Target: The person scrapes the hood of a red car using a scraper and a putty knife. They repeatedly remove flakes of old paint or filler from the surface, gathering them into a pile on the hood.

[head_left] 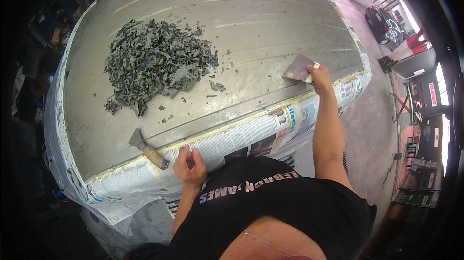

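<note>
My right hand (pixel 319 77) grips a flat, square greyish-purple sanding pad (pixel 297 68), resting on the ribbed vehicle panel (pixel 251 28) near its right front edge. My left hand (pixel 190 168) is at the masked front edge with loosely curled fingers. A gap shows between thumb and forefinger, and nothing can be seen in the hand. To its left, a scraper (pixel 151 151) with a dark blade and wrapped handle lies across the edge. Beyond that rises a heap of grey-green paint flakes (pixel 152 61), with loose bits scattered around it.
Taped newspaper (pixel 256 141) covers the front side of the panel, and pale sheeting (pixel 53 144) hangs at the left. Past the concrete floor (pixel 367 129) at the right are a dark car (pixel 382 23) and racks along the wall. Dim clutter fills the far left.
</note>
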A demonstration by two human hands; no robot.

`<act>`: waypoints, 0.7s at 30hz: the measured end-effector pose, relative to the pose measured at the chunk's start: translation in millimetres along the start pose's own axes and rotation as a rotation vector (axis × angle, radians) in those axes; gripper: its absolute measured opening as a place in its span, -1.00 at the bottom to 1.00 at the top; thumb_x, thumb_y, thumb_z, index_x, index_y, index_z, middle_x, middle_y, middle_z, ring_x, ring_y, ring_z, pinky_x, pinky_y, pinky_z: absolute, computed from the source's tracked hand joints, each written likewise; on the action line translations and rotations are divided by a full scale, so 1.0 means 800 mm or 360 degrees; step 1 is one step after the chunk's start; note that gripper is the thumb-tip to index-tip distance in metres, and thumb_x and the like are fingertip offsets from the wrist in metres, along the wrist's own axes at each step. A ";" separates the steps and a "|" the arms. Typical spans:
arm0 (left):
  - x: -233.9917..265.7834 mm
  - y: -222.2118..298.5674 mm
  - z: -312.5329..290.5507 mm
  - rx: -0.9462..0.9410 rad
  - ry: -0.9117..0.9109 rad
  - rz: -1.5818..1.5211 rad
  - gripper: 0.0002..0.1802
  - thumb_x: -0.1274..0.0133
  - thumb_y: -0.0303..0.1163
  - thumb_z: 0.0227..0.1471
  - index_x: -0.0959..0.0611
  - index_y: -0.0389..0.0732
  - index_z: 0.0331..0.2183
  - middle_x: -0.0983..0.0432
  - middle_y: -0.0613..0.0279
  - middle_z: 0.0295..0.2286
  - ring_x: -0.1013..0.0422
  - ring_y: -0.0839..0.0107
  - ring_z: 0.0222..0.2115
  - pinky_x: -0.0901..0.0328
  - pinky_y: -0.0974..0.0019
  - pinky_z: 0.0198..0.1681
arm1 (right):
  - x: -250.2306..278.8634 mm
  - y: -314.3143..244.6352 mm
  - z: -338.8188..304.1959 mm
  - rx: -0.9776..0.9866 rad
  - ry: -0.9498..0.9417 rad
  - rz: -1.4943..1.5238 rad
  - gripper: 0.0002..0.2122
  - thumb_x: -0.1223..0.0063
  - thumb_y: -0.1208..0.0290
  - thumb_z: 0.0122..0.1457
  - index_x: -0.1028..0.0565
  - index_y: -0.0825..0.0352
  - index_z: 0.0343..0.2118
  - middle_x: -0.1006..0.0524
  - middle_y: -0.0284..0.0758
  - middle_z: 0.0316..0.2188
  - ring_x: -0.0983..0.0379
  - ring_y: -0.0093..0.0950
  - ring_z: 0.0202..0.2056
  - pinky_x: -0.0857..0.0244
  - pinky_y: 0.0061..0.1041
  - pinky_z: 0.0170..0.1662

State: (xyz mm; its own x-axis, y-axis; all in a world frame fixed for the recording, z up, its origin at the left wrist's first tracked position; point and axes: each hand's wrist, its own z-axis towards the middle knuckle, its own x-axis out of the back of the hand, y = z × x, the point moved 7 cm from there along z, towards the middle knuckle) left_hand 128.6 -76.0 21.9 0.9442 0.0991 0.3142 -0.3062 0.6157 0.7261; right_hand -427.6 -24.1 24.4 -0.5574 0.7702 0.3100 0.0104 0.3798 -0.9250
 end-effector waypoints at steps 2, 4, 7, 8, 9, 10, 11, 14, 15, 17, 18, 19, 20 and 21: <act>0.000 -0.001 0.001 -0.0013 -0.0025 -0.0007 -0.66 -0.14 -0.69 0.02 -0.52 -0.37 -0.12 -0.37 0.21 -0.69 -0.24 0.42 -0.79 -0.09 0.36 -0.71 | -0.041 -0.009 -0.015 0.0097 -0.0054 0.0091 -0.84 -0.13 0.49 0.20 -0.54 0.47 -0.21 -0.59 -0.31 -0.42 -0.51 -0.51 -0.51 -0.33 -0.46 -0.53; 0.004 0.002 0.004 -0.0028 -0.0026 0.0004 -0.66 -0.14 -0.69 0.01 -0.52 -0.37 -0.12 -0.36 0.21 -0.70 -0.24 0.43 -0.79 -0.09 0.37 -0.71 | -0.107 -0.015 -0.038 0.0094 -0.0306 0.0040 -0.84 -0.14 0.49 0.21 -0.54 0.46 -0.21 -0.60 -0.29 -0.39 -0.54 -0.51 -0.43 -0.38 -0.46 -0.45; 0.002 0.005 0.009 -0.0027 -0.0016 0.0019 -0.67 -0.14 -0.69 0.01 -0.53 -0.37 -0.12 -0.36 0.22 -0.70 -0.25 0.44 -0.79 -0.11 0.37 -0.71 | -0.204 -0.055 -0.098 0.0333 -0.0531 -0.0018 -0.82 -0.16 0.42 0.24 -0.54 0.43 -0.19 -0.60 -0.34 -0.37 -0.50 -0.56 -0.37 -0.38 -0.51 -0.33; 0.004 0.004 0.009 -0.0012 -0.0007 0.0032 -0.67 -0.14 -0.69 0.01 -0.53 -0.37 -0.13 -0.36 0.22 -0.70 -0.25 0.44 -0.79 -0.12 0.37 -0.71 | -0.231 -0.086 -0.131 0.0425 -0.0640 0.0032 -0.82 -0.16 0.41 0.25 -0.55 0.43 -0.20 -0.59 -0.34 -0.36 -0.50 -0.56 -0.36 -0.37 -0.51 -0.31; 0.007 0.003 0.010 0.0005 0.0004 0.0050 -0.67 -0.15 -0.69 0.01 -0.53 -0.37 -0.13 -0.36 0.23 -0.70 -0.25 0.44 -0.79 -0.12 0.38 -0.70 | -0.248 -0.108 -0.151 0.0517 -0.0753 0.0084 -0.82 -0.16 0.40 0.25 -0.55 0.42 -0.21 -0.59 -0.35 -0.36 -0.49 -0.57 -0.36 -0.37 -0.52 -0.30; 0.010 0.002 0.008 0.0011 0.0029 0.0034 -0.68 -0.15 -0.69 0.00 -0.54 -0.37 -0.14 -0.37 0.23 -0.70 -0.25 0.44 -0.79 -0.14 0.38 -0.70 | -0.239 -0.115 -0.144 0.0496 -0.0639 0.0060 -0.80 -0.15 0.38 0.25 -0.53 0.43 -0.19 -0.59 -0.33 -0.36 -0.48 -0.55 -0.36 -0.38 -0.49 -0.31; 0.011 0.001 0.006 0.0018 0.0055 0.0022 -0.68 -0.16 -0.68 0.00 -0.54 -0.37 -0.14 -0.37 0.23 -0.69 -0.25 0.44 -0.79 -0.15 0.38 -0.70 | -0.220 -0.122 -0.126 0.0476 -0.0528 0.0036 -0.78 -0.14 0.37 0.25 -0.52 0.44 -0.18 -0.59 -0.32 -0.36 -0.48 -0.54 -0.36 -0.38 -0.46 -0.32; 0.011 0.002 0.004 -0.0039 0.0048 0.0044 -0.68 -0.17 -0.67 -0.02 -0.55 -0.36 -0.16 -0.40 0.23 -0.68 -0.27 0.43 -0.79 -0.18 0.38 -0.69 | -0.130 -0.102 -0.029 0.0559 -0.0182 -0.0148 -0.73 -0.08 0.32 0.27 -0.49 0.43 -0.11 -0.58 -0.30 -0.35 -0.49 -0.54 -0.32 -0.39 -0.47 -0.33; 0.009 0.003 0.002 -0.0060 0.0043 0.0073 -0.68 -0.18 -0.67 -0.02 -0.56 -0.36 -0.16 -0.41 0.23 -0.68 -0.27 0.43 -0.79 -0.19 0.38 -0.69 | -0.108 -0.093 -0.007 0.0413 -0.0143 -0.0190 -0.73 -0.05 0.31 0.29 -0.48 0.42 -0.09 -0.57 -0.30 -0.34 -0.50 -0.53 -0.33 -0.40 -0.47 -0.33; 0.006 0.002 0.001 -0.0061 0.0031 0.0039 -0.69 -0.19 -0.67 -0.03 -0.57 -0.36 -0.18 -0.41 0.23 -0.67 -0.28 0.43 -0.78 -0.19 0.38 -0.68 | -0.100 -0.089 0.007 0.0240 -0.0152 -0.0323 -0.73 -0.02 0.32 0.31 -0.48 0.41 -0.06 -0.57 -0.31 -0.32 -0.49 -0.52 -0.33 -0.39 -0.48 -0.32; 0.006 0.002 0.002 -0.0069 0.0013 0.0028 -0.69 -0.19 -0.67 -0.04 -0.57 -0.36 -0.18 -0.42 0.23 -0.67 -0.28 0.43 -0.78 -0.19 0.38 -0.68 | -0.106 -0.086 0.005 0.0210 -0.0205 -0.0404 -0.73 -0.01 0.33 0.32 -0.48 0.41 -0.05 -0.58 -0.32 -0.30 -0.48 -0.52 -0.33 -0.38 -0.48 -0.30; 0.006 0.002 0.003 -0.0071 0.0022 0.0029 -0.69 -0.19 -0.67 -0.04 -0.57 -0.36 -0.18 -0.41 0.24 -0.67 -0.28 0.43 -0.77 -0.19 0.38 -0.68 | -0.112 -0.085 0.004 0.0180 -0.0257 -0.0485 -0.73 -0.01 0.33 0.33 -0.49 0.42 -0.04 -0.59 -0.33 -0.29 -0.47 -0.53 -0.33 -0.37 -0.48 -0.29; 0.006 0.002 0.003 -0.0074 0.0031 0.0029 -0.69 -0.19 -0.68 -0.05 -0.57 -0.36 -0.19 -0.41 0.24 -0.67 -0.28 0.44 -0.77 -0.19 0.39 -0.68 | -0.131 -0.089 0.003 0.0296 -0.0314 -0.0493 -0.71 0.00 0.34 0.33 -0.48 0.44 -0.02 -0.59 -0.30 -0.25 -0.47 -0.50 -0.29 -0.37 -0.45 -0.23; 0.005 0.003 0.004 -0.0082 0.0027 0.0025 -0.69 -0.19 -0.68 -0.05 -0.57 -0.36 -0.19 -0.41 0.24 -0.67 -0.28 0.44 -0.77 -0.19 0.39 -0.69 | -0.159 -0.086 -0.006 0.0403 -0.0363 -0.0494 -0.69 0.00 0.34 0.33 -0.47 0.47 0.00 -0.58 -0.27 -0.22 -0.47 -0.47 -0.25 -0.37 -0.43 -0.18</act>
State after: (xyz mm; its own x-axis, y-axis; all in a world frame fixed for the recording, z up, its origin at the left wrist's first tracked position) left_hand 131.2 -76.5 27.0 0.9414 0.1222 0.3143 -0.3147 0.6535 0.6884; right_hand -353.8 -145.8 49.6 -0.6707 0.4968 0.5507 -0.3730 0.4158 -0.8294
